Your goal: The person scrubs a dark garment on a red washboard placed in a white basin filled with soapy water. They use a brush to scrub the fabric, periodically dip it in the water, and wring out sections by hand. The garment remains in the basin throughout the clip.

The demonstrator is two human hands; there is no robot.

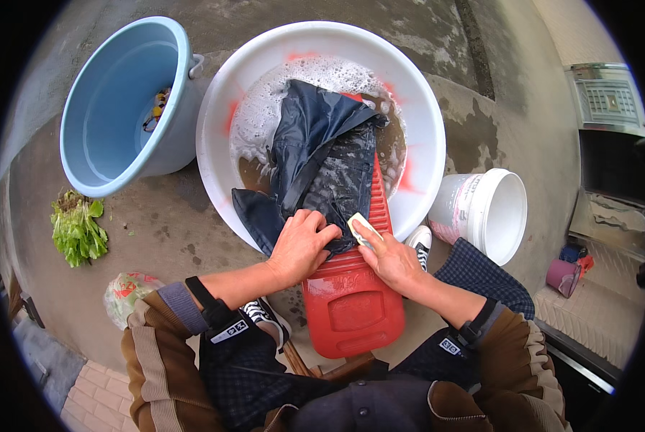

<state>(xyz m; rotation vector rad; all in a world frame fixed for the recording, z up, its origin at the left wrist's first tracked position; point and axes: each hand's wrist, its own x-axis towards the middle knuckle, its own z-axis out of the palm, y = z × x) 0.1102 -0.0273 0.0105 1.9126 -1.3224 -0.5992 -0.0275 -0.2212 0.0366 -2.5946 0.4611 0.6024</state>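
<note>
A dark navy, wet garment [306, 137] is draped over a red plastic washboard [355, 318]. The board leans into a large white basin [322, 35] of brown, sudsy water [263, 124]. Part of the cloth hangs over the basin's near rim. My left hand [303, 237] has its fingers curled onto the garment's near end, pinching the fabric against the ridges. In my right hand [395, 264] is a pale yellow bar [364, 232], apparently soap, touching or just above the cloth's right edge. Whitish streaks of lather mark the cloth ahead of my hands.
At the left stands a tall blue bucket [117, 108] with a small colourful item [157, 110] inside. Leafy greens [78, 229] and a plastic bag [131, 294] lie on the concrete. A white pail [479, 213] lies tipped at the right, beside my shoe [421, 245].
</note>
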